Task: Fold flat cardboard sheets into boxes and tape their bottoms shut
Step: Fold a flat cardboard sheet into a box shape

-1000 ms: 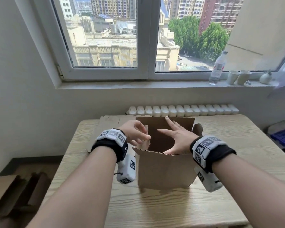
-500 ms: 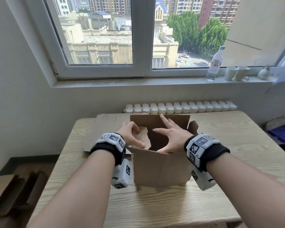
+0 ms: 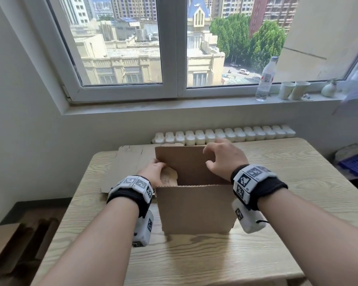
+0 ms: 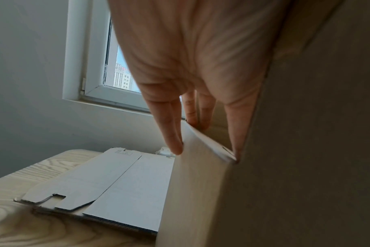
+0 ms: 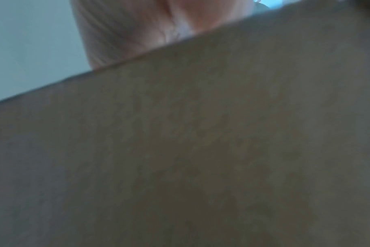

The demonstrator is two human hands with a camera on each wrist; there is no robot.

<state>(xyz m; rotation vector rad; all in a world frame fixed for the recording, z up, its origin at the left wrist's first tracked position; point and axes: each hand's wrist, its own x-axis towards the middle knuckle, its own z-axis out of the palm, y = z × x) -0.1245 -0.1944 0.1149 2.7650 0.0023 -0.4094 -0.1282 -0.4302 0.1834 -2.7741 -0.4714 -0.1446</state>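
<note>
Cardboard box (image 3: 196, 207) stands upright at the middle of the table (image 3: 277, 234), open end up, right in front of me. A second ago my right hand (image 3: 225, 159) was down inside the box with fingers spread; now it has come up to the far flap (image 3: 182, 162) at 12 o'clock, fingers curled loosely at its top edge. Whether it actually grips the flap I cannot tell, and the right wrist view shows only blurred cardboard. My left hand (image 3: 153, 172) has moved in at 9 o'clock: its straight fingers (image 4: 173, 133) press the small side flap (image 3: 170, 177) inward. I judge the flaps are being folded shut, so taping comes next, though I see no tape anywhere. At 10 o'clock, behind the box, more flat sheets (image 4: 108, 180) wait on the table. Beyond, at 1 o'clock on the sill, stand a water bottle (image 3: 266, 79) and two paper cups (image 3: 291, 90), well apart from my work. Nothing blocks the flaps.
</note>
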